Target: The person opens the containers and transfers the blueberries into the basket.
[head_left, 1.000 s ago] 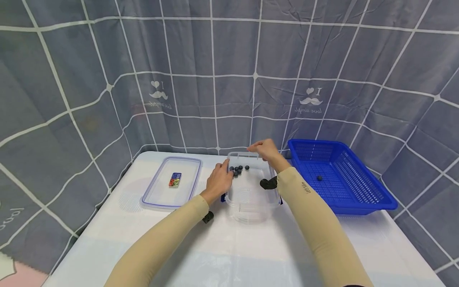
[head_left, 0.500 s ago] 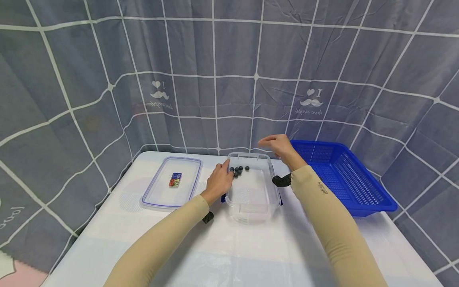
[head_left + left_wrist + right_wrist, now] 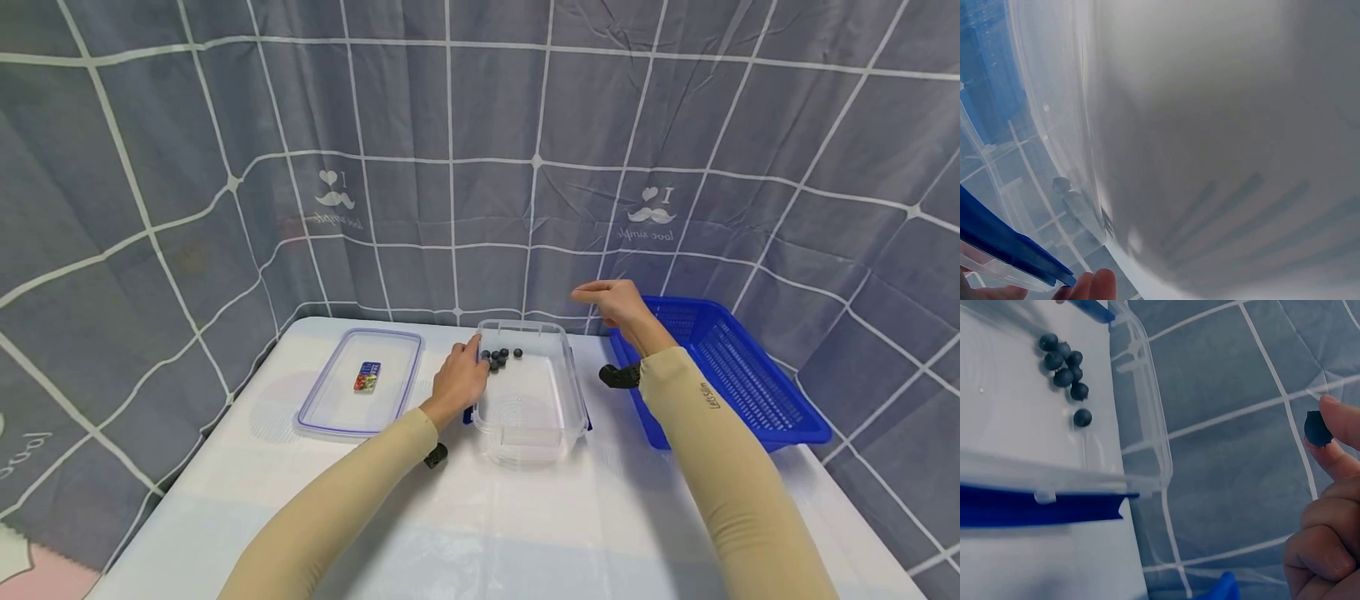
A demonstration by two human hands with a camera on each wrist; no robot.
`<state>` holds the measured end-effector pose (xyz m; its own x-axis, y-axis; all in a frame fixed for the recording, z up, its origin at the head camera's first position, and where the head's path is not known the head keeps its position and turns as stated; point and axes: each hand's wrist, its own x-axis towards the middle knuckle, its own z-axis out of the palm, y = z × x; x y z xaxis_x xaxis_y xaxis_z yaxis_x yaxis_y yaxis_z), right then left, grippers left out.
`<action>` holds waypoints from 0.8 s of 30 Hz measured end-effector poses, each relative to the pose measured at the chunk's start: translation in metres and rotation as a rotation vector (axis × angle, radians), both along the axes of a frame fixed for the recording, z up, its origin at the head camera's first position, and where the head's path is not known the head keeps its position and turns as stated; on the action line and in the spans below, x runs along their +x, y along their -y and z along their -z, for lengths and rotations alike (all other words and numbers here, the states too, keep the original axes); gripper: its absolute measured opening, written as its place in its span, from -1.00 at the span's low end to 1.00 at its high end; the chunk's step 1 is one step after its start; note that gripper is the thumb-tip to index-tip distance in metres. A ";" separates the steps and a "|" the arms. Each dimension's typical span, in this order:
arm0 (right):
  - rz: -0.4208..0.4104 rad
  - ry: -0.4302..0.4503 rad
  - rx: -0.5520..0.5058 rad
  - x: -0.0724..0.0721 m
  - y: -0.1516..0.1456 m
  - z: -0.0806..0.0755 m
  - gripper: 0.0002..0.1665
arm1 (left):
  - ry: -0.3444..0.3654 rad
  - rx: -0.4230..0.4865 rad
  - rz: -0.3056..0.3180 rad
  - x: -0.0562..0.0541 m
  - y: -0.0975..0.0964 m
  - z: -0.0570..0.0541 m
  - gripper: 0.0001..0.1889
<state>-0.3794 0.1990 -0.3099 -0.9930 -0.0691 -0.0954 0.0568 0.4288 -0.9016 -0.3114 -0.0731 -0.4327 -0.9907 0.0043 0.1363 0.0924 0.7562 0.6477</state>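
Observation:
In the head view my left hand (image 3: 459, 375) holds the left side of a clear plastic container (image 3: 528, 400), fingers at its rim. The left wrist view shows fingertips (image 3: 1094, 286) against a blue latch (image 3: 1010, 247). Several blueberries (image 3: 495, 358) lie inside, grouped towards the back left corner. My right hand (image 3: 618, 307) is raised over the left back part of a blue basket (image 3: 750, 358). Between its thumb and index finger it pinches a blueberry (image 3: 1317, 429), seen in the right wrist view; the other fingers are curled.
A clear lid (image 3: 390, 367) with a blue seal and a small printed label (image 3: 367, 377) lies left of the container. Behind the white-covered table (image 3: 517, 525) hangs a grey curtain (image 3: 487, 200) with white grid lines. My right forearm hides part of the basket.
My right hand has risen and moved right, from over the container to over the basket's left side. My left hand and the container have stayed put.

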 end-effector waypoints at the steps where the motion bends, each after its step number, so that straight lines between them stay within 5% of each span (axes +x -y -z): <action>1: 0.001 -0.002 0.005 0.000 -0.004 0.000 -0.44 | -0.001 0.002 0.001 0.000 0.000 0.001 -0.41; 14: 0.028 0.021 0.074 0.004 -0.058 -0.001 -0.29 | 0.005 0.010 -0.001 -0.001 0.000 0.000 -0.40; 24: 0.053 0.068 0.110 0.004 -0.098 0.013 -0.28 | 0.010 0.008 0.006 0.001 0.001 -0.001 -0.40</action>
<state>-0.3754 0.2969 -0.3231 -0.9861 -0.0026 -0.1663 0.1407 0.5199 -0.8425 -0.3105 -0.0737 -0.4322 -0.9919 0.0087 0.1268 0.0903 0.7504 0.6548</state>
